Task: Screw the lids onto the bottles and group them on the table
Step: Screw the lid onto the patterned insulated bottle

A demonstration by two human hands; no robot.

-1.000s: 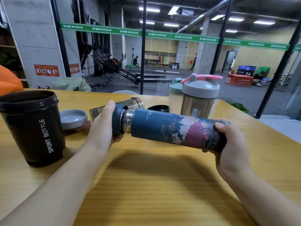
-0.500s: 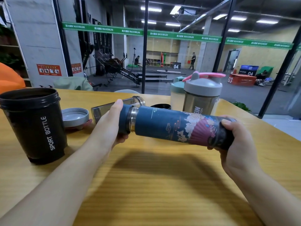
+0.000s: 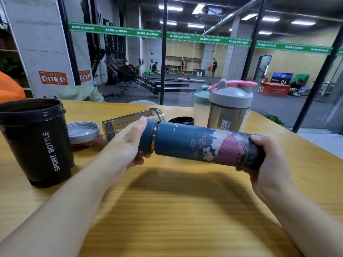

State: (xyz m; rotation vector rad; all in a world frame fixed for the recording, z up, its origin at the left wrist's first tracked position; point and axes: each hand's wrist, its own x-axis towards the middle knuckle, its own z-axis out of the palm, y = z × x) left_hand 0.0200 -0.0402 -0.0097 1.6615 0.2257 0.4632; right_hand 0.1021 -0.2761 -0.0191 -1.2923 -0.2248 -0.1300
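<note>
Twisting lid (image 3: 148, 135) onto blue flask (image 3: 200, 143), held level above worktop (image 3: 167, 210). Left hand (image 3: 126, 145) curled round lid; right hand (image 3: 263, 160) grips flask base. Keep base fixed, threads square, turn until snug. Capped shakers (image 3: 229, 108) stand far right.

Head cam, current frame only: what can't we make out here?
- Blue flask lid: head view, the left hand wraps it, so how far it is seated is unclear.
- Flask base: covered by the right hand.
- Green-lidded shaker: mostly behind the grey shaker.
- Grey shaker label: its lower part is hidden by the flask.
- Black lid: only its top edge shows behind the flask.
- Black bottle contents: too dark to tell.
</note>
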